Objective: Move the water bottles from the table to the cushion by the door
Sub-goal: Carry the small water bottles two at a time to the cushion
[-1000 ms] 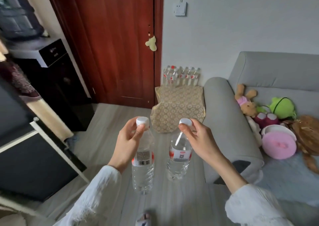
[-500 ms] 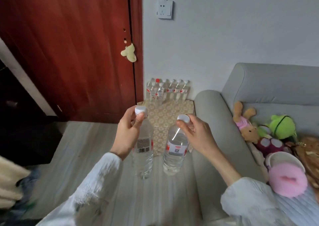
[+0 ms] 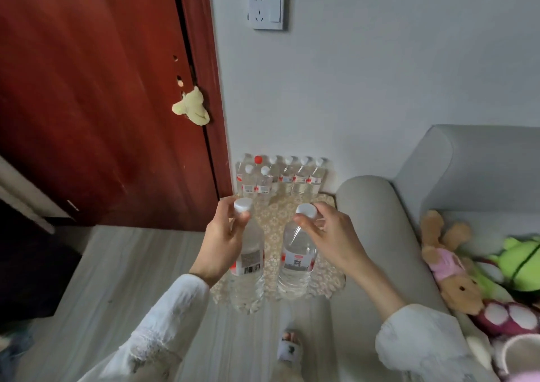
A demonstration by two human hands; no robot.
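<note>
My left hand (image 3: 223, 241) grips the neck of a clear water bottle (image 3: 247, 276) with a white cap and a barcode label. My right hand (image 3: 330, 238) pinches the white cap of a second clear water bottle (image 3: 295, 267). Both bottles hang upright in the air over the near end of a beige patterned cushion (image 3: 274, 224) on the floor. Several more water bottles (image 3: 280, 177) stand in rows at the cushion's far end against the wall, one with a red cap.
A dark red door (image 3: 102, 104) stands left of the cushion, with a pale plush piece (image 3: 191, 107) at its edge. A grey sofa arm (image 3: 377, 229) borders the cushion on the right, plush toys (image 3: 467, 267) on the seat. My slippered foot (image 3: 289, 349) is on the wood floor.
I have walked closer to the door; the cushion and the row of bottles now fill more of the view. Both hands still carry their bottles, now over the cushion's near end.
</note>
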